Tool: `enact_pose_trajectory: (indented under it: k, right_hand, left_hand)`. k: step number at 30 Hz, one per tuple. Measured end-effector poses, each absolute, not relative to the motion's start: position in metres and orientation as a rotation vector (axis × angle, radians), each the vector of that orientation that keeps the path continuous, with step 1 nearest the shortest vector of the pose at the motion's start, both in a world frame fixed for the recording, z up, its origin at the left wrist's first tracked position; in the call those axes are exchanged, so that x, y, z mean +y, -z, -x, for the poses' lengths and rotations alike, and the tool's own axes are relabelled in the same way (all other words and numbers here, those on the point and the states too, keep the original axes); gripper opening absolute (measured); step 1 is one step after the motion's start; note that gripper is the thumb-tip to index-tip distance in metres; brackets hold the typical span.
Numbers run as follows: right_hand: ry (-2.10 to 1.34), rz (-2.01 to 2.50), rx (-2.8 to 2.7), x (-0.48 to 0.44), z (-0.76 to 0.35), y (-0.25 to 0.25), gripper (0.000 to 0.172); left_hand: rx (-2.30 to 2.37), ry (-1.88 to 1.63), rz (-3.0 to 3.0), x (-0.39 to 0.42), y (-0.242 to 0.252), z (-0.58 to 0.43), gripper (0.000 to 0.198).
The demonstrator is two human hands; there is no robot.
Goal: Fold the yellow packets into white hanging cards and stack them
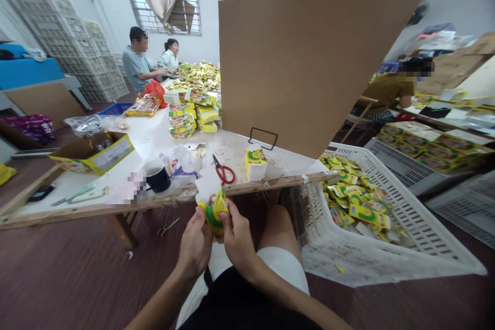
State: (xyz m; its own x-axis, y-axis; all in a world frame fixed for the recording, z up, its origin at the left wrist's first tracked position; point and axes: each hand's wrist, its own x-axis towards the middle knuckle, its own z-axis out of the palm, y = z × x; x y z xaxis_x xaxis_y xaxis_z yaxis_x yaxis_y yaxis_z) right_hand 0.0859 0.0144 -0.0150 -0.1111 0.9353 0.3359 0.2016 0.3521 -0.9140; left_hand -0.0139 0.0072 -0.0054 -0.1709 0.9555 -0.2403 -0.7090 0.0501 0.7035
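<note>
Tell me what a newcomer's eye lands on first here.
A big brown cardboard sheet stands on the long white table, filling the upper middle. Below the table edge, the left hand and right hand pinch a yellow-and-green packet. At right, a tilted white plastic crate holds similar packets.

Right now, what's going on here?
The person's left hand and right hand both grip a yellow-and-green pack over the lap, in front of the table. On the table lie red scissors and a small stack of similar packs. A white crate to the right holds many more. Two other people sit at the far end.
</note>
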Motion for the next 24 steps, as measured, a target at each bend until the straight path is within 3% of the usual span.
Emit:
enact_pose_trajectory:
  k: [12,20,24]
  right_hand:
    - [-1.058,1.114,-1.653,0.012,-0.086,0.024,0.042]
    - [-0.761,1.113,-1.623,0.022,-0.105,0.012,0.028]
    - [-0.810,0.985,-1.566,0.027,-0.118,0.002,0.035]
  left_hand:
    - [0.937,-1.494,-0.635,0.014,0.013,0.032,0.032]
    - [1.018,-1.368,-1.101,0.010,0.010,0.033,0.058]
    - [0.936,-1.337,-1.067,0.006,0.004,0.032,0.064]
